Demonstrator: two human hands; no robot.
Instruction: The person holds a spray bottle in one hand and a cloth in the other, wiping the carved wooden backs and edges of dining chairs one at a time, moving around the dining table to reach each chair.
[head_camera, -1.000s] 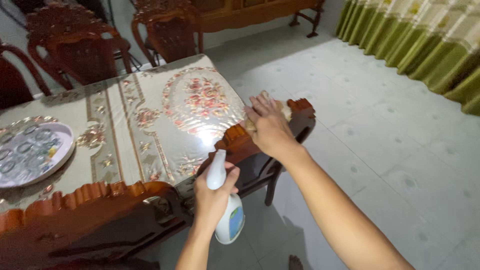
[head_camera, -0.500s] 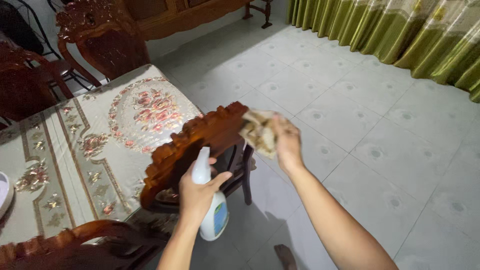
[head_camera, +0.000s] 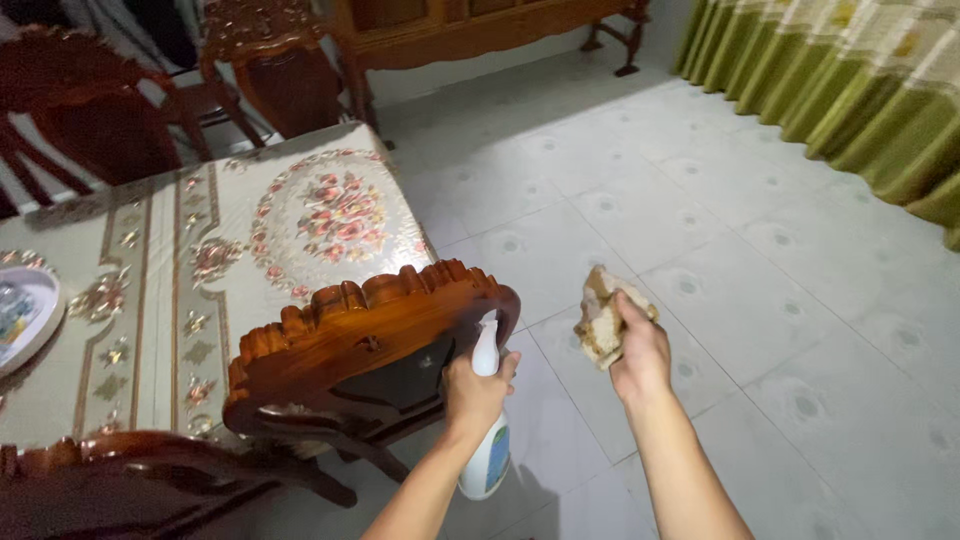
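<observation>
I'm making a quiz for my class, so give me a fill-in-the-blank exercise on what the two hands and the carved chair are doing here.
1. The left hand grips a white plastic spray ____ by its neck.
2. The right hand holds a crumpled beige ____ away from the chair.
3. The carved brown wooden chair stands against a table covered by a ____-patterned tablecloth.
4. Along the right edge hangs a ____ curtain.

Missing words: bottle; cloth; floral; green
</observation>
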